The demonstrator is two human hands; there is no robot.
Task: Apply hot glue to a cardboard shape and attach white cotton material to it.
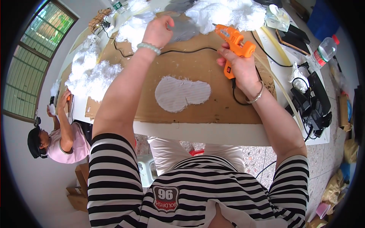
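Note:
My right hand [243,70] is wrapped round the handle of an orange hot glue gun [230,37], raised over the right of the cardboard. The gun's nozzle points away to the upper left, and a long pale glue stick [279,81] trails from its back. Held out at the far left of the board, my left hand [158,32] has its fingers curled in beside white fluffy stuffing [133,28]; what they hold, if anything, is hidden. Between my forearms lies a flat white fabric piece [182,93] with frayed edges, touched by neither hand.
Brown cardboard [144,108] covers much of the white table. More stuffing [228,13] is heaped at the back, and another pile [93,78] at left. A black cable [186,51] crosses the board. At right stand a tissue box [277,19] and bottle [326,49]. Another person [68,142] works at left.

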